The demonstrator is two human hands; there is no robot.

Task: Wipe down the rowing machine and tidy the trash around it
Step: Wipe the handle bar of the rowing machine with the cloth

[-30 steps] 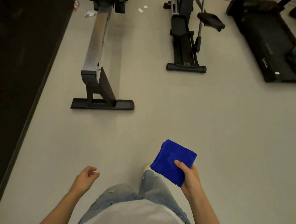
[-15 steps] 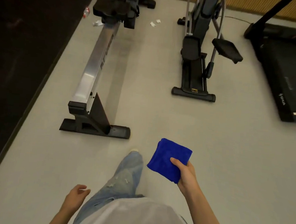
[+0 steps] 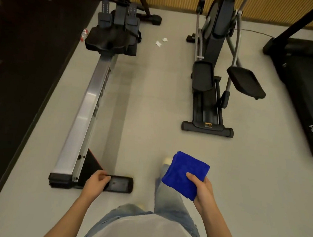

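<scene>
The rowing machine (image 3: 86, 109) lies lengthwise on the left, its silver rail running from a black rear foot near me up to the black seat (image 3: 109, 40) and footrests. My right hand (image 3: 201, 191) grips a folded blue cloth (image 3: 184, 173) at lower centre, thumb on top. My left hand (image 3: 96, 182) hangs over the rear foot with fingers loosely curled, holding nothing. Two crumpled white paper scraps (image 3: 161, 42) lie on the floor right of the seat. A small plastic bottle (image 3: 84, 34) lies left of the seat by the dark wall.
An elliptical trainer (image 3: 212, 89) stands to the right of the rower, with a strip of grey floor (image 3: 147, 108) between them. A treadmill (image 3: 305, 91) fills the right edge. A dark wall (image 3: 26, 63) runs along the left. My legs in jeans are below.
I have walked forward, so the rower's rear foot is now beside my left hand. The cloth stays in my right hand. The footrests and far wall have come into view.
</scene>
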